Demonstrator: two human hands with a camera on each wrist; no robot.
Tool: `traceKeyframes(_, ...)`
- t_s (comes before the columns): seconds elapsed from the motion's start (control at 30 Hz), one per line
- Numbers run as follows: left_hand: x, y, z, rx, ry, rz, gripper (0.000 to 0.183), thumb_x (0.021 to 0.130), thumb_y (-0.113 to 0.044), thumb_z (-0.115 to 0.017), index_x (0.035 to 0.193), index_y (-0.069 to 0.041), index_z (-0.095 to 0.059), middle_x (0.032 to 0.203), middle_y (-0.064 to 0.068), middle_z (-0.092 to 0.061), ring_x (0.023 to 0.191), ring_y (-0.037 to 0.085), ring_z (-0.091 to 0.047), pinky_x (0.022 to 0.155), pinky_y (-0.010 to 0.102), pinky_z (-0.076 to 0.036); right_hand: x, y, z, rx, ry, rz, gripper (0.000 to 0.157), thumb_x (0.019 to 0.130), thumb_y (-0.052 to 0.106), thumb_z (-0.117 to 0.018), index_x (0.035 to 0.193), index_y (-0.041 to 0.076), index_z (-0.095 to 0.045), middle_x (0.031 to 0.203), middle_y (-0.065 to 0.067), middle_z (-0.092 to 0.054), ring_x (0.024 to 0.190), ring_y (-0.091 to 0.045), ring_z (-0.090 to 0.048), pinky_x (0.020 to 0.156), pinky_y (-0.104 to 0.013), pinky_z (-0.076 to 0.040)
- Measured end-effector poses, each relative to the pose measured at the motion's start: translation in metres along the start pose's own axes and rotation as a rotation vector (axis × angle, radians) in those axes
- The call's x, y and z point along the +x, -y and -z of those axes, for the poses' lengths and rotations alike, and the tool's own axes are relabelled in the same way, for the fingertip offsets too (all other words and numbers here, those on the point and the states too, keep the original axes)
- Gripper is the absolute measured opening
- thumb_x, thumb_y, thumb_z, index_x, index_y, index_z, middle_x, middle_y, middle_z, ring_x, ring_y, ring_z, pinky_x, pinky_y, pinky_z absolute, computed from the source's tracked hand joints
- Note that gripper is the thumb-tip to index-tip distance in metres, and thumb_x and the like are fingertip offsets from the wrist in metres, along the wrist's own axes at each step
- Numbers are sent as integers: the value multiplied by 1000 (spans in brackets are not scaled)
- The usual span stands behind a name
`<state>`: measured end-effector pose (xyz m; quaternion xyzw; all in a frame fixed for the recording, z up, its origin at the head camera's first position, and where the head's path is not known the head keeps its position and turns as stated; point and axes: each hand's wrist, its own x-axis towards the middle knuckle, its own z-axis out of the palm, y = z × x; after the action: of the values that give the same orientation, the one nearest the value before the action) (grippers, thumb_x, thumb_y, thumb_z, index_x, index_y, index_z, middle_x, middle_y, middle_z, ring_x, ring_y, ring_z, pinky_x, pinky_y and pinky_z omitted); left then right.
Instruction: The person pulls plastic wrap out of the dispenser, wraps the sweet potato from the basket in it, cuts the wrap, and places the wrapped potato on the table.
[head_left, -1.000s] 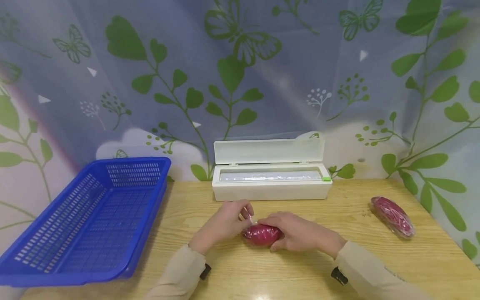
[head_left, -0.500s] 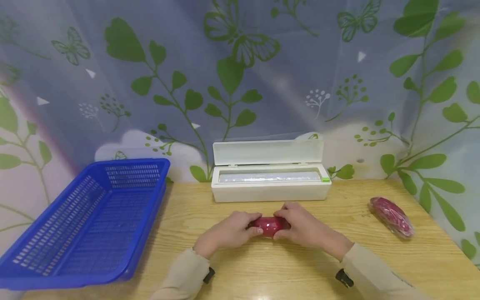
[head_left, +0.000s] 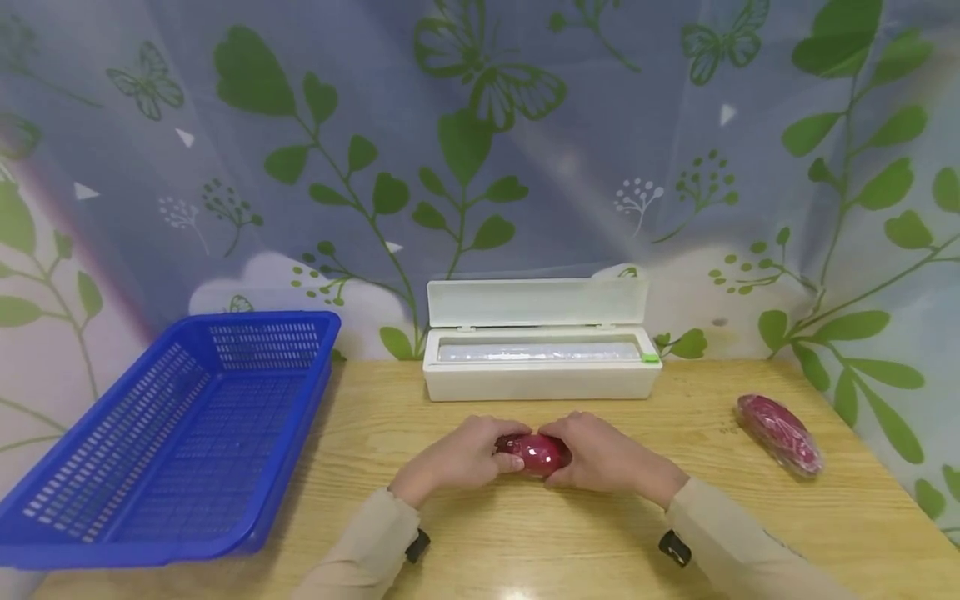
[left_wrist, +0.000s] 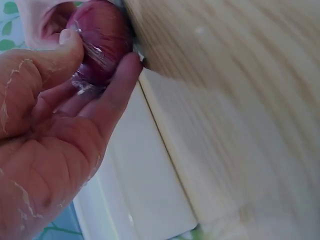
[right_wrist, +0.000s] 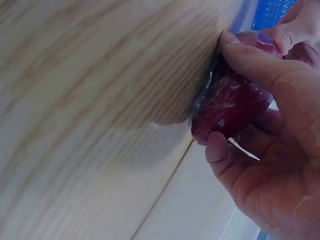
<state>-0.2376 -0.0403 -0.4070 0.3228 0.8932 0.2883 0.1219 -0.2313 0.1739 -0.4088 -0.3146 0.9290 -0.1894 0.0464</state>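
An oblong purple-red vegetable (head_left: pixel 540 455), which looks like a sweet potato, lies on the table in clear cling film. My left hand (head_left: pixel 467 454) grips its left end between thumb and fingers. At the other end my right hand (head_left: pixel 596 454) holds it the same way, and only the shiny middle shows in the head view. The left wrist view shows bunched film on the sweet potato (left_wrist: pixel 102 40) beside the fingers. In the right wrist view, film wrinkles over the sweet potato (right_wrist: pixel 235 102), and a loose strip sticks out near the fingertips.
Behind the hands stands a white cling film box (head_left: pixel 543 383), lid up, with a roll (head_left: pixel 536 352) inside and a green slider (head_left: pixel 650 358). A blue basket (head_left: pixel 296 450) occupies the left. A second wrapped sweet potato (head_left: pixel 780 433) lies right on the wooden table (head_left: pixel 600 550).
My left hand has gone from pinching film above the sweet potato to gripping its left end. The right hand has shifted slightly right to the other end. The box and basket stay put.
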Motion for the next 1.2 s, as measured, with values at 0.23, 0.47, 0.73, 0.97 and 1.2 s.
traceKeyframes(0.23, -4, -3, -1, 14, -242, 9, 43, 93, -25, -59, 132, -9, -54, 123, 7, -64, 106, 14, -64, 85, 24, -54, 0, -5, 0, 128, -60, -102, 49, 75, 41, -77, 113, 13, -61, 96, 3, -68, 81, -4, -60, 70, -21, -51)
traceKeyframes(0.47, -15, 0, 5, -32, -179, 1, 43, 96, -34, -53, 132, -9, -55, 127, 6, -63, 104, 15, -65, 82, 24, -55, -15, 3, 18, 168, -102, -82, 46, 77, 44, -75, 112, 22, -55, 100, 1, -68, 82, -7, -63, 67, -18, -52)
traceKeyframes(0.73, -54, 1, 19, 260, -325, 62, 45, 94, -40, -53, 132, -17, -54, 133, 2, -58, 119, 24, -58, 96, 43, -49, -70, -28, 29, 57, -217, -253, 46, 75, 36, -77, 110, 16, -55, 94, -2, -68, 80, -7, -62, 62, -19, -50)
traceKeyframes(0.97, -84, 0, 22, 512, -565, 19, 40, 89, -34, -63, 125, -17, -61, 123, 5, -65, 104, 24, -66, 81, 44, -55, -115, -72, 41, -46, -395, -426, 53, 73, 36, -79, 108, 5, -54, 85, -10, -69, 73, -17, -65, 54, -27, -49)
traceKeyframes(1.2, -101, 6, 22, 575, -633, 30, 38, 87, -32, -66, 123, -19, -62, 121, 3, -66, 102, 24, -66, 79, 47, -54, -133, -107, 48, -100, -425, -538, 64, 74, 48, -75, 108, -1, -53, 87, -16, -65, 74, -23, -61, 55, -30, -46)
